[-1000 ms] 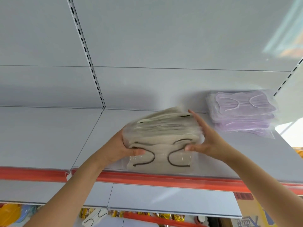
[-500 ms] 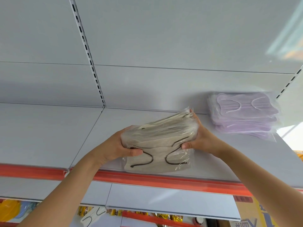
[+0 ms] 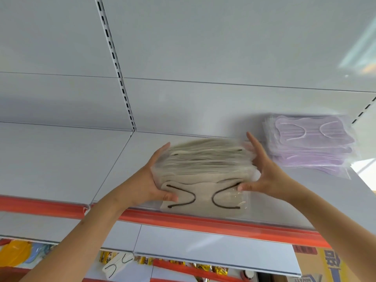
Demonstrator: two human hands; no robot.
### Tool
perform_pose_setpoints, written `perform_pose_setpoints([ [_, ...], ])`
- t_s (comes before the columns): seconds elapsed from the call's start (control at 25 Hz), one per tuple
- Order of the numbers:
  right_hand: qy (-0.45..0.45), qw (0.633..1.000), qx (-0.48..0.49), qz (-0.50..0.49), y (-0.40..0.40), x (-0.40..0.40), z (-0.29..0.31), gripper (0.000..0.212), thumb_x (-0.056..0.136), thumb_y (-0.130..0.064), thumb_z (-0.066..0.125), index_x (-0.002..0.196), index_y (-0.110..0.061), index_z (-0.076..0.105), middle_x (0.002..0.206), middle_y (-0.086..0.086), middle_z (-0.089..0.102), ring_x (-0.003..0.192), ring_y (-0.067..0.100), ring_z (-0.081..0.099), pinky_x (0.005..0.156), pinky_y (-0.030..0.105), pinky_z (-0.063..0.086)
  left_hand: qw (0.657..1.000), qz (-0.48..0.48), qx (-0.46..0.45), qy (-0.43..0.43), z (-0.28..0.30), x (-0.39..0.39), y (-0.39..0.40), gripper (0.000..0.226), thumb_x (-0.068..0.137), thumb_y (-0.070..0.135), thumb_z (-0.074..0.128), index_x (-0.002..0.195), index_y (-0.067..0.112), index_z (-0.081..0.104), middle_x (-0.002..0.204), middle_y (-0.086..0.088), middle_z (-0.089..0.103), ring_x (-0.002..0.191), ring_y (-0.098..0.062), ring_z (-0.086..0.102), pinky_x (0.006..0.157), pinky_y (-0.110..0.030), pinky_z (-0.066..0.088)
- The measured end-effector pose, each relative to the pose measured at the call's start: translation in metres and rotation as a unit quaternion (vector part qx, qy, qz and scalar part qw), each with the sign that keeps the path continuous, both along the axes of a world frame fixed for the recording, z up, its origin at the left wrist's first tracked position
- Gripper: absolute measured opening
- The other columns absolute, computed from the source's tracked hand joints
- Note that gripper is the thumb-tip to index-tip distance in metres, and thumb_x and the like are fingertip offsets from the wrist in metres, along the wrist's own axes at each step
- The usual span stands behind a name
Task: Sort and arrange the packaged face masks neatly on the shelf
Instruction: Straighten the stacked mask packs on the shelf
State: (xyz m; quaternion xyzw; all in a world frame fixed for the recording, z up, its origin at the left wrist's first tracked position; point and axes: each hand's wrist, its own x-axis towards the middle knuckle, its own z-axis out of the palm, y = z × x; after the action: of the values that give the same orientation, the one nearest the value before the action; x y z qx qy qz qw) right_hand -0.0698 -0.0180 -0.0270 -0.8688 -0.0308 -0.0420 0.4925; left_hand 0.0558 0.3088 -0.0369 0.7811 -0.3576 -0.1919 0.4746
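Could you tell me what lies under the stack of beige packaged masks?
The white shelf, near its orange front strip. Anything beneath the stack of beige packaged masks is hidden.

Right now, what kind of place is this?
Most likely a retail shop aisle. Signs: white metal shelf with an orange price rail along its front edge, slotted upright on the back panel, stacked packaged masks, beige and purple, and packaged goods on the tier below.
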Motion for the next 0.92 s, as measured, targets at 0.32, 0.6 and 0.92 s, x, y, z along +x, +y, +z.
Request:
perform_pose_setpoints([
  [0.32,-0.036,0.997,-0.064,-0.017,-0.003,0.005,-0.004,0.122,0.055,-0.053,0.09,0.15,-0.035,0.017,0.142,-0.034,0.034,0.131,-0.013,0.036,0.1,0.0,0.026,1.0,0.018,0.001,-0.009,0.004,0.001,-0.005,0.114,0.055,0.026,0.099,0.148,0.038,0.033,0.139,0.023,0.054,0.131,0.001,0.051,0.108,-0.016,0.04],
  [0.6,-0.024,0.998,0.018,-0.061,-0.005,0.013,0.004,0.074,0.065,-0.034,0.085,0.13,-0.035,0.05,0.113,-0.025,0.064,0.11,-0.013,0.056,0.095,0.009,0.04,0.996,0.088,-0.025,0.007,0.008,-0.001,-0.016,0.064,0.074,0.014,0.09,0.13,0.025,0.061,0.122,0.01,0.072,0.115,-0.007,0.067,0.099,-0.03,0.054],
  [0.92,-0.011,0.994,0.109,-0.03,-0.002,0.033,-0.002,0.095,0.056,-0.048,0.092,0.133,-0.031,0.041,0.124,-0.003,0.066,0.117,0.014,0.063,0.099,0.029,0.048,0.992,0.085,-0.079,0.049,0.015,-0.004,-0.023,0.079,0.072,0.024,0.089,0.141,0.015,0.051,0.134,0.0,0.066,0.127,-0.019,0.061,0.098,-0.031,0.054],
])
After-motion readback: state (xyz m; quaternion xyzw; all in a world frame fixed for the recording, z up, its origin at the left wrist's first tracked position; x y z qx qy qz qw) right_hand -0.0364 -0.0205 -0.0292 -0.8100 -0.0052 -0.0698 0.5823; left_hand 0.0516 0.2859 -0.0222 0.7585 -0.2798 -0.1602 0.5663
